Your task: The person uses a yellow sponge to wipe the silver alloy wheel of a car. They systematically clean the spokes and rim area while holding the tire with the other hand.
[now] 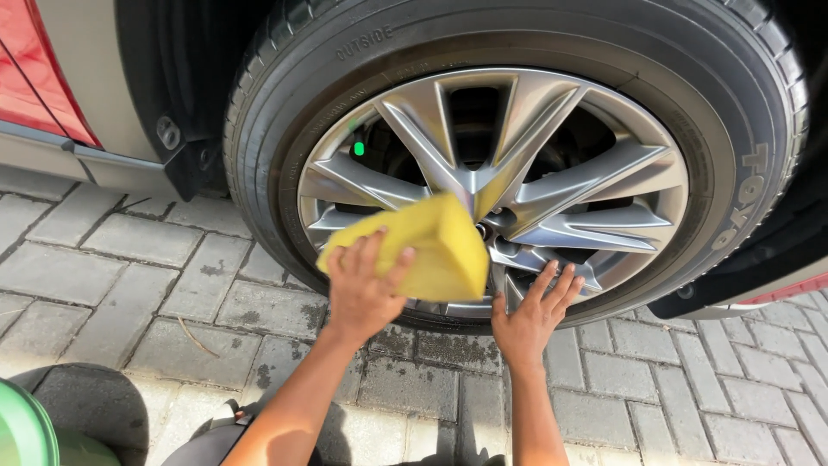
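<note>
Head view, looking down. Left hand (362, 280) grips a yellow sponge (423, 246), fingers spread over its near face, and presses it against the lower centre of a silver alloy wheel (552, 185). Sponge is a thick wedge-like block; its long axis runs from lower left up to the right, with the upper corner pointing at the wheel hub. It covers the lower-left spokes and part of the hub.

Right hand (530, 315) holds nothing: palm flat, fingers open and fanned, resting on the lower rim of the wheel just right of the sponge. Both forearms rise from the bottom edge, nearly parallel, wrists straight.

Around the wheel: black tyre (259, 129), sitting on grey paving blocks (103, 259). Red and beige car body panel (52, 78) at upper left. Green rounded container edge (21, 431) at bottom left corner.
</note>
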